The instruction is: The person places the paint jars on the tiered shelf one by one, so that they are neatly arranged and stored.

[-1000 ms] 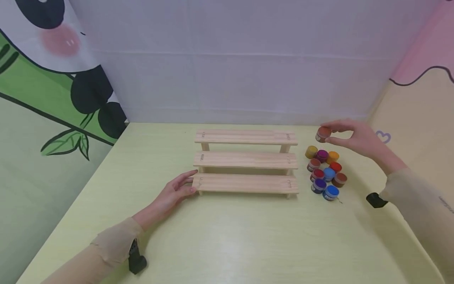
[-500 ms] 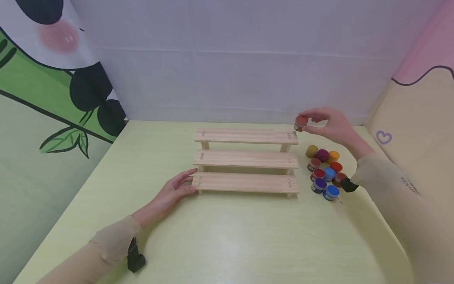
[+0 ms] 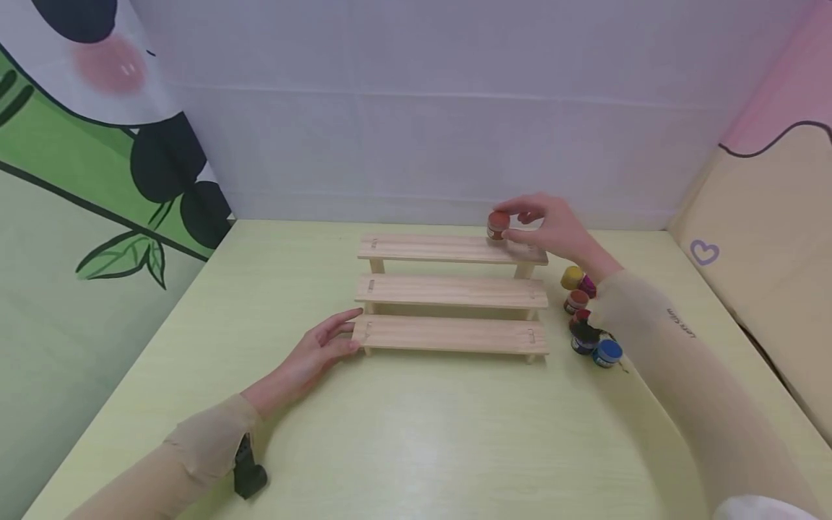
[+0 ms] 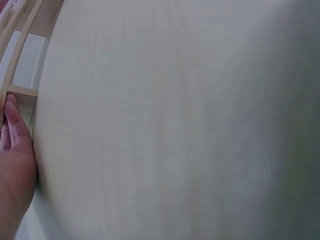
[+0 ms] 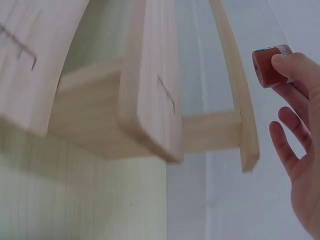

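Note:
A three-tier wooden display rack (image 3: 451, 290) stands on the table. My left hand (image 3: 318, 354) holds the left end of its lowest board, thumb at the front and fingers behind. In the left wrist view, the left hand (image 4: 17, 145) touches the rack's end. My right hand (image 3: 549, 227) pinches a small reddish-brown paint jar (image 3: 498, 225) over the right part of the top board. The right wrist view has the jar (image 5: 267, 70) between thumb and fingers, apart from the top board. Several paint jars are partly hidden by the right sleeve.
To the right of the rack stand more paint jars, among them a yellow jar (image 3: 572, 278), a brown-red jar (image 3: 576, 302) and a blue jar (image 3: 607, 352). A pale cloth backdrop (image 3: 422, 144) hangs behind the table (image 3: 416, 433).
My right hand has carried the paint jar leftward from above the jar group to over the top board. The left hand stays on the rack's end.

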The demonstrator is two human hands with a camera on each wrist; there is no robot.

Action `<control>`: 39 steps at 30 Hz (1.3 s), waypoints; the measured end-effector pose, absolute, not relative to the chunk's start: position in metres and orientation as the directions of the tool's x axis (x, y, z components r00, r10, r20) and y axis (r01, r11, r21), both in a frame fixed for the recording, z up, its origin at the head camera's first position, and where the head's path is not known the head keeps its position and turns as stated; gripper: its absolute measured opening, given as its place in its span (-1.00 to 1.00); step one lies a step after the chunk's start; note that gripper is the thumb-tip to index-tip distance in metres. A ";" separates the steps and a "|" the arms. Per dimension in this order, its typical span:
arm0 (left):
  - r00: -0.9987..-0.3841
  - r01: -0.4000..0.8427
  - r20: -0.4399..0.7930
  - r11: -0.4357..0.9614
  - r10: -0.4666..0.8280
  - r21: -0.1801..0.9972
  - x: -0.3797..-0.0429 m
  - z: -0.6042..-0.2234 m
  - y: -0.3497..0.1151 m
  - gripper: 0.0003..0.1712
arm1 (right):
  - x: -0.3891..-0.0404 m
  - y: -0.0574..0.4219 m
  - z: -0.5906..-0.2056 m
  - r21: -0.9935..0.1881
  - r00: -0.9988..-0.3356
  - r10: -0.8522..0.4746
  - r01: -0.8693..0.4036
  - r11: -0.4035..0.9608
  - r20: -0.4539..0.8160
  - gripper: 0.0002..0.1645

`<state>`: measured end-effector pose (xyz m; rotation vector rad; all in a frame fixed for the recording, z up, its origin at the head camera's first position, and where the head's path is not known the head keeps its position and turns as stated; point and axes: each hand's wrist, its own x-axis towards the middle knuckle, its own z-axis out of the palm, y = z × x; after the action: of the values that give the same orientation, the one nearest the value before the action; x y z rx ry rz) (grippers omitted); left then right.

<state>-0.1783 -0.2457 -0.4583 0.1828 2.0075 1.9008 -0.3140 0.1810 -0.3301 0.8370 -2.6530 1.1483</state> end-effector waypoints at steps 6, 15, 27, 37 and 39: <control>-0.925 -0.154 -0.174 0.086 0.337 0.984 -0.178 -0.458 -0.246 -0.24 | -0.317 0.151 -0.332 -0.655 -0.806 -0.495 -0.569 0.497 0.324 -0.47; -0.924 -0.156 -0.180 0.096 0.337 0.983 -0.177 -0.455 -0.244 -0.24 | -0.317 0.117 -0.337 -0.678 -0.786 -0.531 -0.578 0.453 0.315 -0.46; -0.924 -0.161 -0.187 0.105 0.332 0.981 -0.178 -0.456 -0.244 -0.23 | -0.320 0.077 -0.343 -0.660 -0.718 -0.601 -0.645 0.384 0.352 -0.50; -0.927 -0.154 -0.174 0.088 0.332 0.984 -0.179 -0.459 -0.244 -0.24 | -0.321 0.050 -0.342 -0.610 -0.706 -0.621 -0.669 0.425 0.341 -0.51; -0.926 -0.158 -0.180 0.093 0.332 0.983 -0.179 -0.459 -0.243 -0.23 | -0.323 0.046 -0.343 -0.614 -0.700 -0.624 -0.672 0.413 0.347 -0.52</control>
<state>-0.1787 -0.2434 -0.4593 0.1708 2.0217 1.8922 -0.3226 0.0456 -0.3428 1.1878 -2.5868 1.1710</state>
